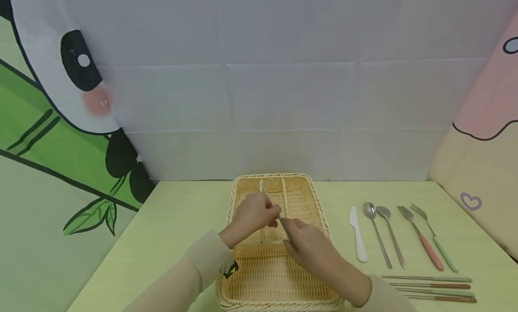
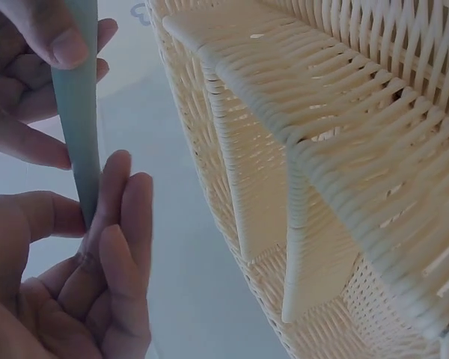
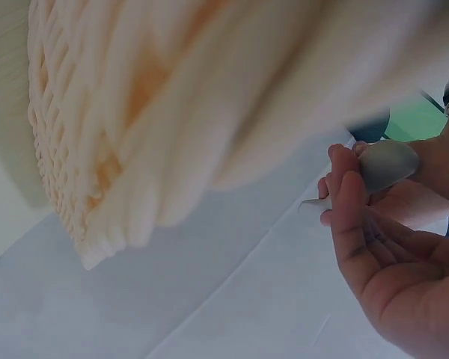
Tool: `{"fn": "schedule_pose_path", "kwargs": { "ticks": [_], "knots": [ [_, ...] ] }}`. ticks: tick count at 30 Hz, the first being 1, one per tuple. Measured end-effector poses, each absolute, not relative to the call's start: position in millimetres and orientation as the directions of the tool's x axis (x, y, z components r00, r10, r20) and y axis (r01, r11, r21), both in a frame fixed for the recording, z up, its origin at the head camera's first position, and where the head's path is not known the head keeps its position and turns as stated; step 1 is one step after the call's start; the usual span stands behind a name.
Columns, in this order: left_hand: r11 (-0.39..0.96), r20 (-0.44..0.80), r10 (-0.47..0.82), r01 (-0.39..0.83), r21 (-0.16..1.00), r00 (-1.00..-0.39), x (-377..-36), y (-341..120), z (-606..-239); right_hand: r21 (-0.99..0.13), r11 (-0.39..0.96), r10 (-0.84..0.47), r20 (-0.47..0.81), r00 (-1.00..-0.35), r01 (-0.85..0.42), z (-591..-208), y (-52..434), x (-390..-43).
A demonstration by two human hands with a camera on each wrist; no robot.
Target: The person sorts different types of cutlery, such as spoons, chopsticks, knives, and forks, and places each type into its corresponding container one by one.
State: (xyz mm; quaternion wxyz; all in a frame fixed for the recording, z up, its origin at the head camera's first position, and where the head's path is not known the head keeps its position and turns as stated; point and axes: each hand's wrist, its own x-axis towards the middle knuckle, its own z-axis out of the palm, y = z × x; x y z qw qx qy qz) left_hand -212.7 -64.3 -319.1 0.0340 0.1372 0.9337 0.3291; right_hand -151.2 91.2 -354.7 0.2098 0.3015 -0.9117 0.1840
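Note:
Both hands meet over a woven wicker basket (image 1: 236, 199) with inner dividers (image 2: 254, 194). Between them is a slim utensil with a pale green handle (image 1: 279, 216). My left hand (image 1: 252, 215) pinches its lower end (image 2: 78, 127) between thumb and fingers (image 2: 116, 224). My right hand (image 1: 311, 249) grips the handle higher up with thumb and fingers (image 2: 56, 41). In the right wrist view the right hand (image 3: 374, 254) holds the grey-green piece (image 3: 385, 164), with the basket's edge (image 3: 120, 149) blurred close by. Which kind of utensil it is stays hidden.
On the yellow-green table (image 1: 178, 222), right of the basket, lie a white knife (image 1: 358, 235), two spoons (image 1: 378, 233), a pink-handled fork (image 1: 422, 240) and a green-handled fork (image 1: 437, 240). Several chopsticks (image 1: 429, 288) lie nearer the front. A white cloth backdrop (image 1: 283, 100) stands behind.

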Motion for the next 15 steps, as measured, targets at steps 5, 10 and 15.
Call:
{"fn": "schedule_pose_path", "kwargs": {
  "ticks": [5, 10, 15],
  "knots": [
    [0.726, 0.046, 0.271, 0.235, 0.647, -0.962, -213.5, -65.1, -317.8, -0.227, 0.767, -0.458, 0.461, -0.76, -0.6, -353.1, 90.0, -150.0],
    [0.726, 0.073, 0.256, 0.242, 0.643, -0.964, -215.4, -70.9, -312.8, -0.229, 0.786, -0.435, 0.454, -0.777, -0.574, -349.9, 91.4, -149.3],
    [0.736, 0.095, 0.235, 0.241, 0.633, -0.967, -218.2, -77.7, -308.4, -0.217, 0.801, -0.409, 0.483, -0.774, -0.558, -347.6, 98.5, -151.2]
  ]
}}
